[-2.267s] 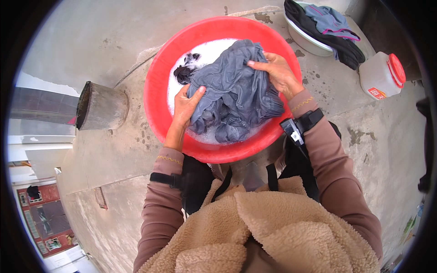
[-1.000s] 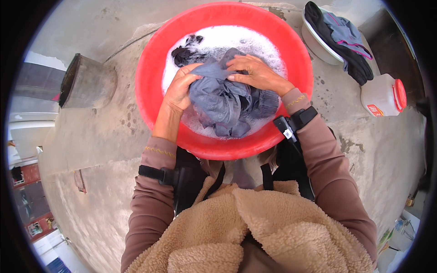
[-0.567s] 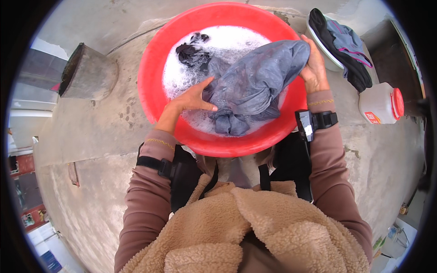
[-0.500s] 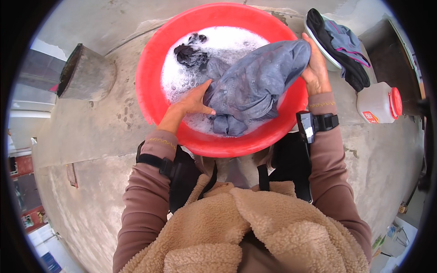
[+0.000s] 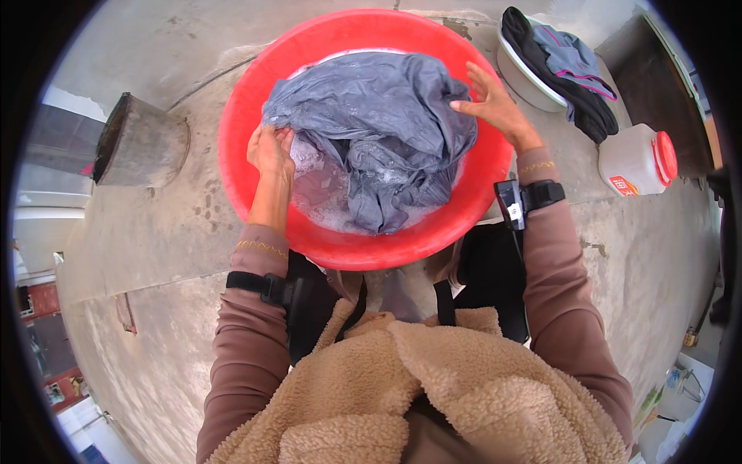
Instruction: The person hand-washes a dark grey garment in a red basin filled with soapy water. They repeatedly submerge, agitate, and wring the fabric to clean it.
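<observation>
A wet grey-blue garment [image 5: 379, 108] lies bunched over the soapy water in a large red basin [image 5: 239, 147]; its exact kind is hidden by the folds. My left hand [image 5: 271, 148] grips the garment's left edge, fingers closed round the cloth. At the right side, my right hand [image 5: 495, 104] is raised over the basin's rim, fingers apart and holding nothing, just off the cloth. White suds [image 5: 328, 209] show below the garment, and the dark cloth seen earlier is covered.
Beyond the basin at right, a white bowl [image 5: 525, 77] holds dark clothes [image 5: 568, 69]. Near it is a whitish plastic jar [image 5: 630, 161] with a red lid. A worn metal bucket [image 5: 147, 143] stands at left on the concrete floor [image 5: 154, 255].
My left hand has taken hold of the garment and drawn its edge up and left across the suds. My right hand has let go of the cloth and opened.
</observation>
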`<action>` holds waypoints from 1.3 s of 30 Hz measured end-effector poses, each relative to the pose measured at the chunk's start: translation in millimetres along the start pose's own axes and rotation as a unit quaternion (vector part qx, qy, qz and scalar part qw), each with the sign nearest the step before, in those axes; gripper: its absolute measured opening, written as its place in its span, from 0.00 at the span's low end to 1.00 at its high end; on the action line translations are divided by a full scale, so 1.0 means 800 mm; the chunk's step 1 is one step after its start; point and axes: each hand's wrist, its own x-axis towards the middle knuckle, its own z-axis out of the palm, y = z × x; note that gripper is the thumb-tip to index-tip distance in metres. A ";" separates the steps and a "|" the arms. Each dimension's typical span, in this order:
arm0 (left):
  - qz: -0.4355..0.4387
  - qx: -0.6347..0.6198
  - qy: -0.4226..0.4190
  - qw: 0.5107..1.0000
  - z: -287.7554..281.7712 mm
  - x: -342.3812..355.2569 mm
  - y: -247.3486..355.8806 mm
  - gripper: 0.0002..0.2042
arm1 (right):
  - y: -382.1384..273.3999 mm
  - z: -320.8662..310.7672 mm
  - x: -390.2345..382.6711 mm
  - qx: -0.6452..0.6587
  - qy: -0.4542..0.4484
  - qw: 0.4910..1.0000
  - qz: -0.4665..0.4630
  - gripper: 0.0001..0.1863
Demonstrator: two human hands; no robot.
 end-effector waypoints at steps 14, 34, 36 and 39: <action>-0.268 0.227 -0.177 0.920 0.004 -0.025 -0.039 0.19 | 0.056 0.141 0.023 -0.261 0.023 0.963 0.067 0.18; 0.018 -0.015 -0.175 0.984 0.054 -0.044 0.031 0.16 | -0.073 0.007 0.023 0.516 0.166 0.841 0.004 0.07; 0.050 0.086 -0.151 0.983 0.056 -0.057 0.035 0.14 | -0.041 -0.005 0.041 0.452 0.201 0.868 0.045 0.08; -0.012 0.167 -0.132 0.977 0.053 -0.062 0.038 0.11 | -0.001 -0.006 0.051 0.218 0.217 0.935 0.176 0.15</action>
